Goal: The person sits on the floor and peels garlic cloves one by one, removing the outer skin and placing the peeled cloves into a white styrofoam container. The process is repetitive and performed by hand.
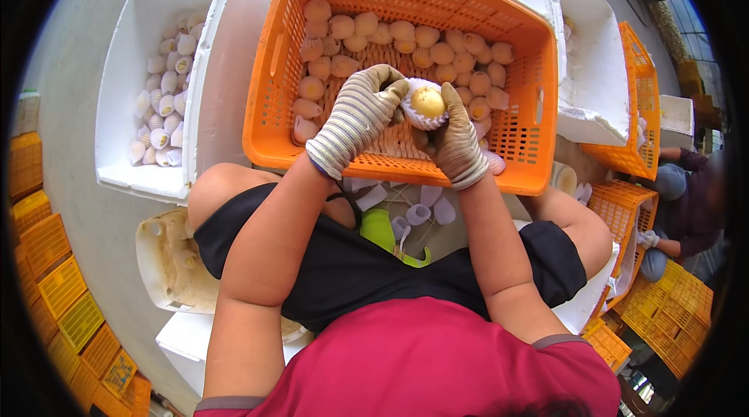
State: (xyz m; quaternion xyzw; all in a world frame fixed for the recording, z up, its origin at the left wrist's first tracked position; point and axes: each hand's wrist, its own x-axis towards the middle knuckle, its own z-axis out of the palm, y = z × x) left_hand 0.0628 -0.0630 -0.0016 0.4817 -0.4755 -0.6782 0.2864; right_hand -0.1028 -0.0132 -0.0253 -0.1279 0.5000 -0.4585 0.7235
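Note:
A yellow round fruit (428, 102) with small dark specks sits partly inside a white foam net sleeve (426, 122). My right hand (453, 145), in a soiled knit glove, grips it from the right and below. On its left side my left hand (363, 110), in a striped glove, pinches the sleeve's edge between thumb and fingers. Both hands are above an orange plastic crate (515, 174). Many net-wrapped fruits (442, 53) line the back and sides of that crate, and its bottom shows a netted layer.
To the left stands a white foam box (202, 95) with wrapped fruits. More foam boxes (591, 60) are behind and right. Loose foam sleeves (418, 214) lie on the floor below the crate. A gloved co-worker (690, 200) sits at far right near orange crates (623, 212). Stacked crates (61, 285) line the left.

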